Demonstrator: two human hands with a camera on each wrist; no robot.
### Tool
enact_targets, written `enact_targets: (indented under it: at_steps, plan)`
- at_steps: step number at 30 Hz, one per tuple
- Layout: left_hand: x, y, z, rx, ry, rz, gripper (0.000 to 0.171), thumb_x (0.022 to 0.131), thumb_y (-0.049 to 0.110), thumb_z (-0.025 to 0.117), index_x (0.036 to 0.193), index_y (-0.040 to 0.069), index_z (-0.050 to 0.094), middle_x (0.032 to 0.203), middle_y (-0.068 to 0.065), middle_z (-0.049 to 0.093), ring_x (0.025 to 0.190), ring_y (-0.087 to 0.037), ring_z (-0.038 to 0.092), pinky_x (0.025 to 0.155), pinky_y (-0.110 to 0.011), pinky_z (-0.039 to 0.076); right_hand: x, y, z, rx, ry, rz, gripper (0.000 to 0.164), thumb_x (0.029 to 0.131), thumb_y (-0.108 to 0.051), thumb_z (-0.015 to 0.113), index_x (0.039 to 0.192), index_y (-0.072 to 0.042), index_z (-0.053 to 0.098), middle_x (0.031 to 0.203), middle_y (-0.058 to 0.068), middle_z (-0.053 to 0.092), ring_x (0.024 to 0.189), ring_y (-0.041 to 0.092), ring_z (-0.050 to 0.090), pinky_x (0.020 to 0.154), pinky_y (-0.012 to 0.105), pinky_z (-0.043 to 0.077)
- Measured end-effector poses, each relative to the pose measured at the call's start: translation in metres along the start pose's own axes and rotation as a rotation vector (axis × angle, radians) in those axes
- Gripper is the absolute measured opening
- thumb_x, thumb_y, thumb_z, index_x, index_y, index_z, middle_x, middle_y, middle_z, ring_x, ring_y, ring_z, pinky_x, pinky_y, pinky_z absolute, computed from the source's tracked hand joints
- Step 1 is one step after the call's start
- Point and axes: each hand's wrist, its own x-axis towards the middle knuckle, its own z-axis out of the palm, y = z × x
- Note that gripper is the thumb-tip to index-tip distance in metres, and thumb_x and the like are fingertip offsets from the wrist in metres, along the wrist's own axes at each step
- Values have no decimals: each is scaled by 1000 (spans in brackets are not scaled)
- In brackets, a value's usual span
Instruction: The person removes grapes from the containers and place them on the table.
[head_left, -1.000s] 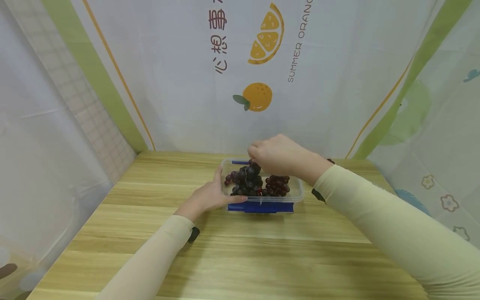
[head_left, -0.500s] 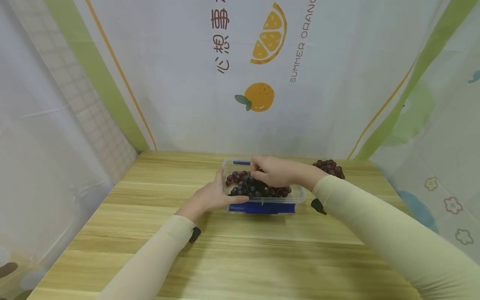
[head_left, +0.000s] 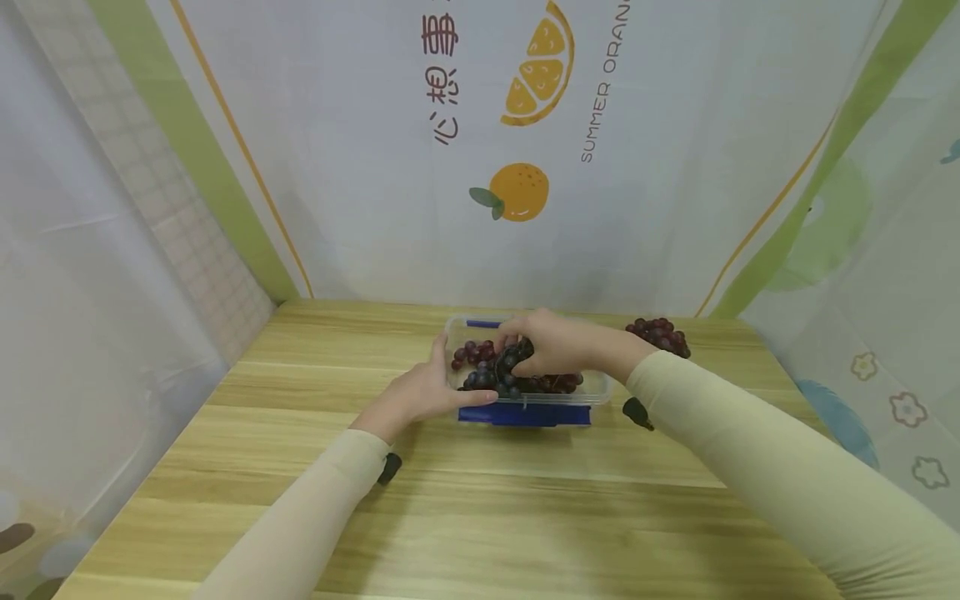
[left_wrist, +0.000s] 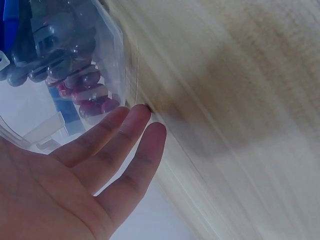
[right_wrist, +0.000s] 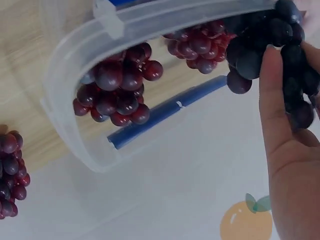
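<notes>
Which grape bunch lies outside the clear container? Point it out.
The reddish bunch on the table, right of the clear container; the other bunches are in or over it.

My place: booth-like, room type unclear; wood-grain table (head_left: 525, 517) before me; orange-printed curtain (head_left: 360, 167) behind it; side curtains (head_left: 67, 275) flanking.

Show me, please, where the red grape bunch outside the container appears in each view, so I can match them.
Head: red grape bunch, right of centre.
Left wrist: not in it.
Right wrist: red grape bunch at left edge, partly cut off.
Shared landmark: clear plastic container.
</notes>
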Motion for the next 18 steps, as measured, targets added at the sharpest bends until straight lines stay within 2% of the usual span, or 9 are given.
enact_targets:
  at_steps: [3,8,14,18]
  plan:
    - [-1,2,1,0,1,-8,148,50,98,56,155,27,-21,150,-16,46,112,-32,65,85,-48,54,-2,-1,-6,-2,23,-11,26,87,-15,70,111,-22,62,116,-2,63,103,16,58,88,38,52]
    - [-1,2,1,-3,-4,-19,146,53,95,59,155,28,-22,151,-13,45,108,-30,67,81,-44,54,-2,-4,-16,-13,62,-23,20,87,-17,70,106,-21,62,111,-3,65,87,15,57,78,33,50]
    - [0,1,2,5,5,-16,143,57,92,61,155,27,-20,151,-15,45,114,-32,64,86,-48,53,-4,-9,-32,-26,137,-61,19,85,-15,73,102,-19,64,105,-4,66,95,15,60,84,36,53]
    - [0,1,1,9,8,-20,142,58,91,62,155,27,-20,146,-18,50,112,-32,65,86,-48,54,-8,-12,-44,-34,166,-51,19,85,-15,73,102,-18,64,104,-4,65,96,15,60,84,35,53]
